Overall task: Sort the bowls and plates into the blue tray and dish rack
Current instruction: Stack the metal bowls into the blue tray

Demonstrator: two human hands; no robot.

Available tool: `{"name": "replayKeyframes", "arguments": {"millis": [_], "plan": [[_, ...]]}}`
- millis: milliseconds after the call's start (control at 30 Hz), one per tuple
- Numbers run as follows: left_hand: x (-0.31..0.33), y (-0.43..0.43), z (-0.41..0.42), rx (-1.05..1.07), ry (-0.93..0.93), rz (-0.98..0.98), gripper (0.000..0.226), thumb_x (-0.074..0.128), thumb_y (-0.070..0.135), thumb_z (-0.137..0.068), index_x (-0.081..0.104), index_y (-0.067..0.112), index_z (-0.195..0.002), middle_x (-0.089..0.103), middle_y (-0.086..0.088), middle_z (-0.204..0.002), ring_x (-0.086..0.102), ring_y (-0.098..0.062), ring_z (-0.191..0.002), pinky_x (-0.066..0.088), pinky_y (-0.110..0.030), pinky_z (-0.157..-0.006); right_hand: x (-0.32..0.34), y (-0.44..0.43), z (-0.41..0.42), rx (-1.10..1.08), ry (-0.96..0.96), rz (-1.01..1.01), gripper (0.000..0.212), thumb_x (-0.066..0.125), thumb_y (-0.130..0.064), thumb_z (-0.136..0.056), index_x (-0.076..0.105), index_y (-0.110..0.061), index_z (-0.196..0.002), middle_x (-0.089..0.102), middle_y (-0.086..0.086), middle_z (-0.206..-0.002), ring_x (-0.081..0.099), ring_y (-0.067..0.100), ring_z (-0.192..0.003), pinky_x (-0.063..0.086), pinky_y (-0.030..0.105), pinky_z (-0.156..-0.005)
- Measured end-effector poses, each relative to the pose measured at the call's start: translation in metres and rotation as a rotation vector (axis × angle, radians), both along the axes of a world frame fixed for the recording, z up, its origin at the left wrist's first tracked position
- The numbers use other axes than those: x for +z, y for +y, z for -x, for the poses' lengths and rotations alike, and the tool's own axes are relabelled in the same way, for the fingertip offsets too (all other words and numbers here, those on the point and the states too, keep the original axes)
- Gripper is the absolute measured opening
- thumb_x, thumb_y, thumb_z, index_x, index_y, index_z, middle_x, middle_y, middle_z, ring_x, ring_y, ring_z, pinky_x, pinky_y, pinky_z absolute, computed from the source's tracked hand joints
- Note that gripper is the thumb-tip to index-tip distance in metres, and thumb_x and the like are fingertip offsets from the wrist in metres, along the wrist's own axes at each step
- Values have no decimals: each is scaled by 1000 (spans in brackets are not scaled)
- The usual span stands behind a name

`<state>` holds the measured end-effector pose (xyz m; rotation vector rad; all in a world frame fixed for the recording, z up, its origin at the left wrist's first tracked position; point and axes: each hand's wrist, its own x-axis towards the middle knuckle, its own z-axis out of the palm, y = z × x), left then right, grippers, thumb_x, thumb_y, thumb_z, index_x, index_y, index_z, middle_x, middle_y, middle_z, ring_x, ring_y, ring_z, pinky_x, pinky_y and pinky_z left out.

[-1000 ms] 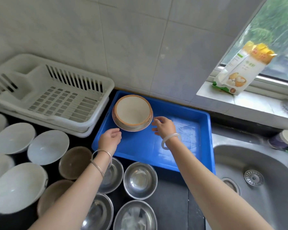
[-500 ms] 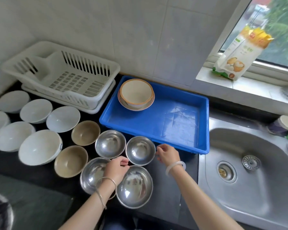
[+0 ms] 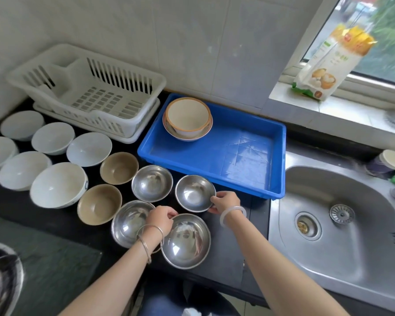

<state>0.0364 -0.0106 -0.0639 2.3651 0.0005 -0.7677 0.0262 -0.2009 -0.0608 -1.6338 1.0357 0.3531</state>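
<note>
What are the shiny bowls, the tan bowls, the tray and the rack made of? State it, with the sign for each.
Shiny bowls: likely stainless steel, polished, going by the mirror-like reflections.
Tan bowls: glazed ceramic or melamine, can't tell which. They are smooth with a dull sheen.
Tray: moulded plastic, glossy blue, with a scratched floor.
Rack: white plastic, fairly matte, with moulded slats and grid.

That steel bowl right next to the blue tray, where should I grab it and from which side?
Pinch the thin rim of the steel bowl at its right edge, coming from the right: bare counter lies there, while other steel bowls crowd its left and near sides. It stands upright, so the rim is free. The right hand pinches there.
</note>
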Motion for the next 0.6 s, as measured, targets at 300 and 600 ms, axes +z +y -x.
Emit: {"name": "replayKeyframes", "arguments": {"millis": [300, 600], "plan": [[-2, -9, -3, 129, 67, 140, 24, 68, 10, -80, 70, 8, -104, 72, -9, -106, 65, -24, -101, 48, -27, -84, 22, -18, 16, -8, -79, -28, 17, 55, -1, -81, 67, 5, -91, 63, 5, -62, 66, 10, -46, 60, 36, -78], [-3, -32, -13, 380, 124, 391, 21, 65, 3, -81, 69, 10, -101, 71, -13, -102, 66, -27, -99, 51, -46, -94, 29, -35, 44, -38, -142, 134, 18, 62, -6, -81, 67, -19, -70, 69, 3, -75, 66, 13, -59, 55, 18, -50]]}}
